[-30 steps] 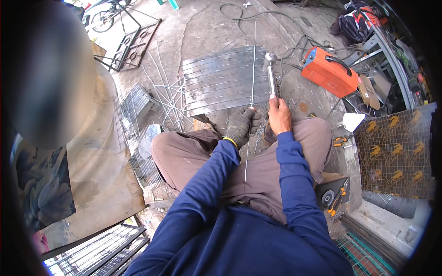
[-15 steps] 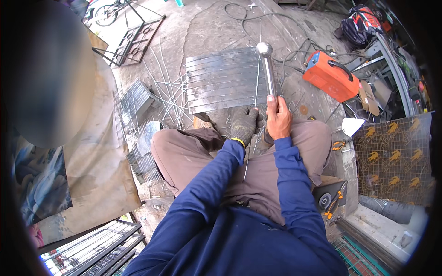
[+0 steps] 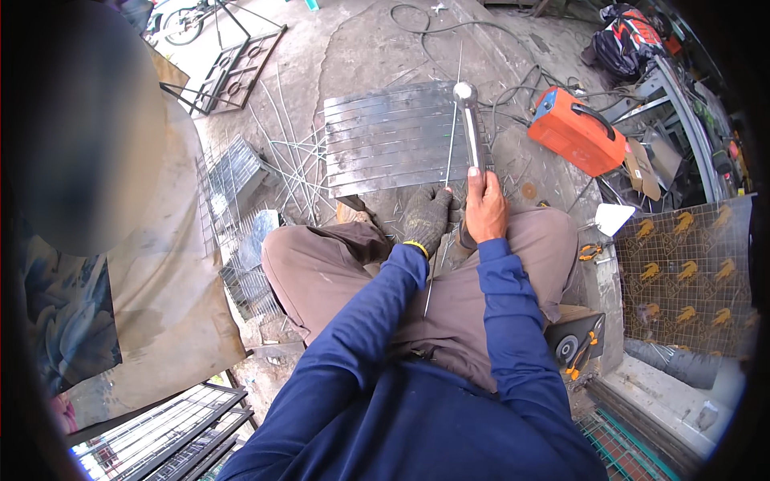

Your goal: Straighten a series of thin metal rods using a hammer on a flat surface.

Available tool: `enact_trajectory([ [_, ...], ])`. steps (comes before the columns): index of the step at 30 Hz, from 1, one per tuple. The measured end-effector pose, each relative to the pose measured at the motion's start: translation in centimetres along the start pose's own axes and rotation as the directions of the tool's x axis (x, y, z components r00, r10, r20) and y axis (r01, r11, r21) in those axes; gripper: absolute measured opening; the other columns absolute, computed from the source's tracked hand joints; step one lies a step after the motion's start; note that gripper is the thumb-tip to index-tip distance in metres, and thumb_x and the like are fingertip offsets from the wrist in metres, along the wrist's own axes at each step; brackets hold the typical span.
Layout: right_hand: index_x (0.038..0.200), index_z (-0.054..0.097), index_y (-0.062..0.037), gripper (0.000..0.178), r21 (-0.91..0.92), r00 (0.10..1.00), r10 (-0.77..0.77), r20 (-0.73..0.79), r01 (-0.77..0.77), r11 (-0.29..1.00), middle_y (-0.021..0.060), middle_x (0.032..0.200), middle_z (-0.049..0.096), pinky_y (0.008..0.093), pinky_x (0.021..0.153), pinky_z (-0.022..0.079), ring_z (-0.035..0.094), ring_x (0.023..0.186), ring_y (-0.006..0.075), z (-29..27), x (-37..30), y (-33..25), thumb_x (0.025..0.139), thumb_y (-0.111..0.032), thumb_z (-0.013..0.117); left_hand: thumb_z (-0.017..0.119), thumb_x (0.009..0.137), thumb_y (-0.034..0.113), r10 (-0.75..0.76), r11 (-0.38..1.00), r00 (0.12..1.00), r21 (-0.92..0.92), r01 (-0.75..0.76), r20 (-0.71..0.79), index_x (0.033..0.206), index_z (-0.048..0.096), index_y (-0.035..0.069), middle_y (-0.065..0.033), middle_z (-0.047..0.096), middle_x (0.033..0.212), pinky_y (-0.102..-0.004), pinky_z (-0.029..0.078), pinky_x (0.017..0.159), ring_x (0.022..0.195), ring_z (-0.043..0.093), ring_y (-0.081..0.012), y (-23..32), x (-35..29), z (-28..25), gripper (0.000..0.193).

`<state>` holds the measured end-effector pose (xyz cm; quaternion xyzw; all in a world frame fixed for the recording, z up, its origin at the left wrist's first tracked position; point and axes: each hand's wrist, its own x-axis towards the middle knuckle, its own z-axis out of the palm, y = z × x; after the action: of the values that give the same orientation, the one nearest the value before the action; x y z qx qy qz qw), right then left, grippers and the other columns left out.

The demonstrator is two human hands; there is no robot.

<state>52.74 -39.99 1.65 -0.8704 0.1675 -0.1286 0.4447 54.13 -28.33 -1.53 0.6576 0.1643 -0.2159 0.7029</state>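
My left hand (image 3: pixel 427 218), in a grey knit glove with a yellow cuff edge, is closed around a thin metal rod (image 3: pixel 451 152). The rod runs from above my lap, past the glove, and on over the right side of a slatted metal plate (image 3: pixel 389 136). My bare right hand (image 3: pixel 487 207) grips a shiny steel bar with a ball end (image 3: pixel 472 132), thumb laid along its shaft. Its ball points away from me, over the plate's right edge and close beside the rod. The plate stands raised in front of my crossed legs.
Several loose rods (image 3: pixel 293 160) lie crossed left of the plate, near wire mesh (image 3: pixel 233 240). An orange machine (image 3: pixel 577 132) with a black handle and cables stands at the right. Orange-handled pliers (image 3: pixel 590 252) and a grinding disc (image 3: pixel 566 348) are beside my right knee.
The steel bar's ball end has dropped slightly toward me and shifted a little right. The rod's far part has swung slightly right; both hands keep their grips.
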Motion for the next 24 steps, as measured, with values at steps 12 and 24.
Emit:
enact_trajectory([
  [12,0.101,0.059,0.0058,0.063,-0.008,0.967,0.239,0.094,-0.239,0.971,0.0345,0.101,0.063,0.0533,0.088,0.044,0.058,0.099,0.0514,0.5,1.4,4.6,0.102,-0.053,0.036,0.060,0.098,0.036,-0.028,0.995,0.988,-0.094,0.043,0.152,0.108,0.057,0.009,-0.0032,0.066,0.094,-0.0272,0.050,0.059,0.071,0.061,-0.0113,-0.3,-2.9,-2.6,0.029],
  [24,0.096,0.060,0.0021,0.062,-0.035,0.981,0.192,0.026,-0.191,0.981,0.0260,0.083,0.064,0.0496,0.077,0.047,0.063,0.087,0.0437,0.8,1.2,3.8,0.099,-0.056,0.039,0.062,0.099,0.020,-0.094,0.966,0.873,-0.168,0.197,0.479,0.113,0.065,0.005,0.0024,0.065,0.094,-0.0204,0.047,0.073,0.082,0.059,-0.0051,3.2,-11.7,-5.9,0.021],
])
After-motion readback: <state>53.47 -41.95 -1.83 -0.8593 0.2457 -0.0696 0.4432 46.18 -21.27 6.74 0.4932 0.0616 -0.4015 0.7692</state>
